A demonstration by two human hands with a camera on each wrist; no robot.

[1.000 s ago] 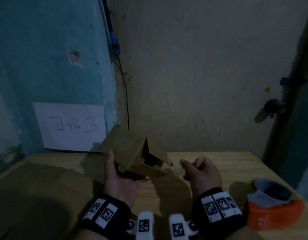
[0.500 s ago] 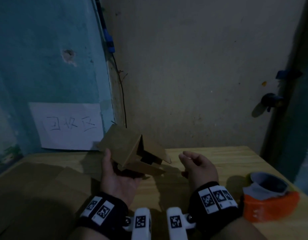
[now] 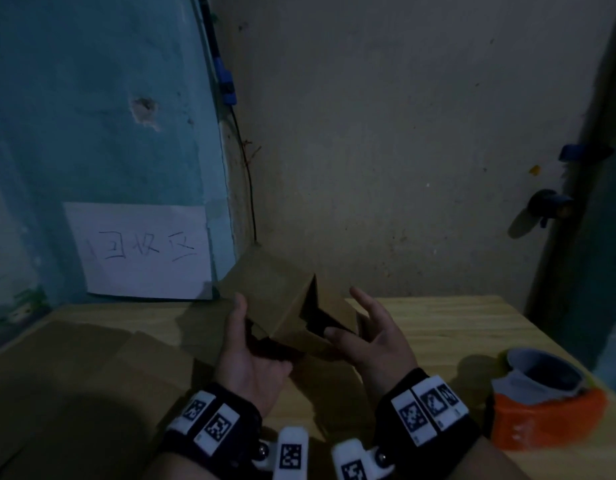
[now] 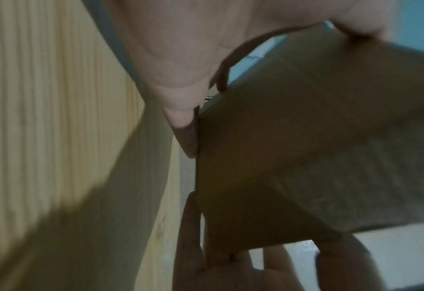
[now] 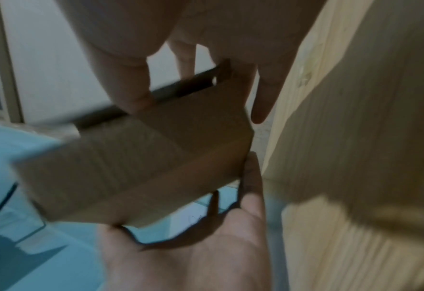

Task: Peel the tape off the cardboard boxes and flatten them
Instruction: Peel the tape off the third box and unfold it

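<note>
A small brown cardboard box [image 3: 278,299] is held tilted above the wooden table [image 3: 455,327], its loose flaps gaping toward me. My left hand [image 3: 245,344] grips it from below and from the left, thumb up along its side; the fingers are hidden under it. My right hand [image 3: 368,327] is spread with straight fingers at the box's right side, the thumb touching the front flap. In the right wrist view the box [image 5: 143,157] sits between my right fingers [image 5: 263,98] and the left palm [image 5: 193,246]. No tape shows on the box.
Flattened cardboard [image 3: 74,375] lies on the table's left part. An orange tape holder [image 3: 549,407] stands at the right edge. A white paper sign [image 3: 140,251] hangs on the blue wall. The walls are close behind the box.
My right hand uncurled and moved left from beside the box until it touched the box's right side. The left hand kept its hold and the box tipped a little.
</note>
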